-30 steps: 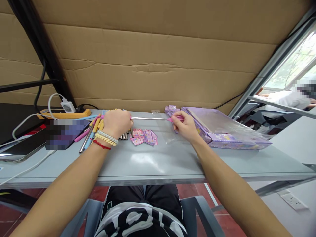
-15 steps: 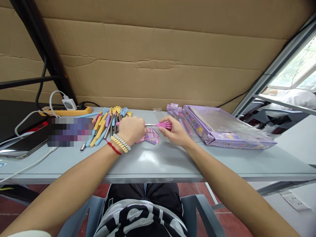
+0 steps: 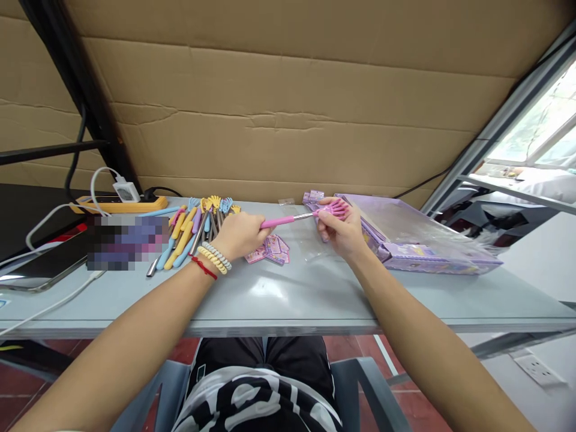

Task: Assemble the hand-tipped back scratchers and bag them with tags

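Note:
My left hand is closed round the pink handle of a telescopic back scratcher. My right hand pinches its pink claw head over a clear plastic bag lying on the grey table. The short metal shaft shows between my hands. Behind my left hand lies a pile of several more scratchers in pink, yellow and blue. Small pink printed cards lie on the table below the held scratcher.
A purple printed box with clear film stands at the right. At the left are a yellow power strip with a white charger, white cables and a dark tablet. Cardboard lines the back. A person sits far right beyond the window.
The scratcher was stretched long, then pushed short between my hands. Now my right hand has carried the claw head up and right, and the handle tilts upward.

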Demonstrator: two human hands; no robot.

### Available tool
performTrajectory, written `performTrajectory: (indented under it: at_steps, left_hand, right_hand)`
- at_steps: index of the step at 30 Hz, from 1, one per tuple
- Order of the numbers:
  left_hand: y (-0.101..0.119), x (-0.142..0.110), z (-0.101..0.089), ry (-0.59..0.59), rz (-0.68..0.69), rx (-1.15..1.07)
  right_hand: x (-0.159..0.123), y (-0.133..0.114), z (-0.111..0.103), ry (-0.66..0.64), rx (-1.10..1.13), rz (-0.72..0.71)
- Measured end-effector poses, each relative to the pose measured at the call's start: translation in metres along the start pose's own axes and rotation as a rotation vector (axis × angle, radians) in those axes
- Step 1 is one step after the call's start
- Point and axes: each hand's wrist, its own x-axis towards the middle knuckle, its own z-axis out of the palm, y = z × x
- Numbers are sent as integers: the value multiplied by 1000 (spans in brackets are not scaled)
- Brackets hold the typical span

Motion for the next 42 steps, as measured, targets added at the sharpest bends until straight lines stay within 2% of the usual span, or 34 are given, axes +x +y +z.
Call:
performTrajectory:
  at_steps: [4,6,18,21,25,29,32,35,38,40,42]
  left_hand:
    - [8,-3,3,-41,90,-40]
    - [10,-4,5,-69,127,-52]
    - [8,-8,3,-185,259,-312]
    - [6,-7,2,-160,264,-274]
    - [-2,-3,2,-110,291,-202]
    - [-14,1,2,-61,248,-206]
    - [-19,1,1,-56,205,-174]
    - [-19,1,1,-89,180,-147]
    - [-18,1,2,-127,184,-140]
    - [-17,1,3,-144,189,-139]
    - [-18,1,4,-154,181,-139]
  right_hand:
    - [-4,7,10,-267,-70,80]
    - [-6,10,13,-352,-123,101]
    - [-8,3,13,-476,-267,78]
    - [-7,5,12,-418,-249,76]
    - [-3,7,9,-237,-165,59]
    - [3,6,6,-42,-99,39]
    - [5,5,2,81,-136,29]
    - [5,5,-3,95,-274,7]
    - [1,5,-8,70,-530,-96]
    - [-1,5,-10,13,-702,-175]
    - [-2,5,-11,-82,-814,-196]
